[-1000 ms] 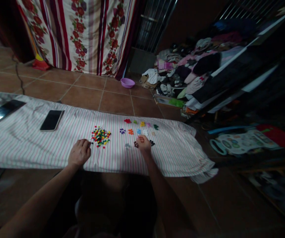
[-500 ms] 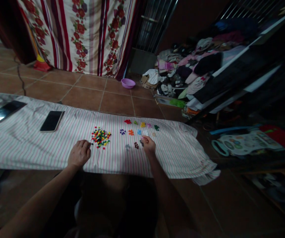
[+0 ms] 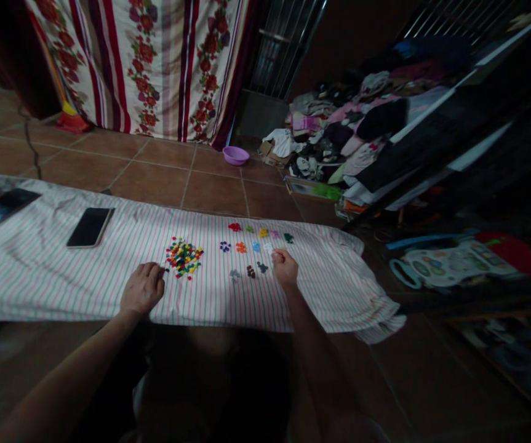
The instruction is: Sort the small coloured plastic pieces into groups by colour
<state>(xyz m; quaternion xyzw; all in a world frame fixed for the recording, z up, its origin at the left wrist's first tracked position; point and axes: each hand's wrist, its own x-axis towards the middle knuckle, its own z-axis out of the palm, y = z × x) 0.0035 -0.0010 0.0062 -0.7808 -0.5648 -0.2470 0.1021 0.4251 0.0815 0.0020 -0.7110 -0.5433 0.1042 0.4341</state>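
Note:
A mixed heap of small coloured pieces [image 3: 184,257] lies on the striped cloth, too small to name by kind. Just left of it my left hand [image 3: 143,288] rests with fingers curled together; a dark piece [image 3: 167,269] is by its fingertips. My right hand [image 3: 286,267] is closed in a pinch beside the white pieces [image 3: 269,247]; whatever it holds is too small to make out. Separate little groups lie around it: red [image 3: 234,227], yellow [image 3: 264,232], dark green [image 3: 288,237], purple [image 3: 225,247], orange [image 3: 241,247], light blue [image 3: 256,247], brown [image 3: 251,271], dark grey [image 3: 262,267] and light grey [image 3: 234,274].
A phone [image 3: 90,227] and a tablet-like dark device [image 3: 3,208] lie on the cloth [image 3: 210,301] to the left. Beyond stand a purple basin [image 3: 235,155] and a floral curtain [image 3: 168,74]. Heaped clothes [image 3: 339,123] and a toy panel [image 3: 445,264] are at right.
My right hand has moved slightly right, away from the dark grey pieces, which now show fully. My left hand stays beside the heap. The whole view has shifted a little.

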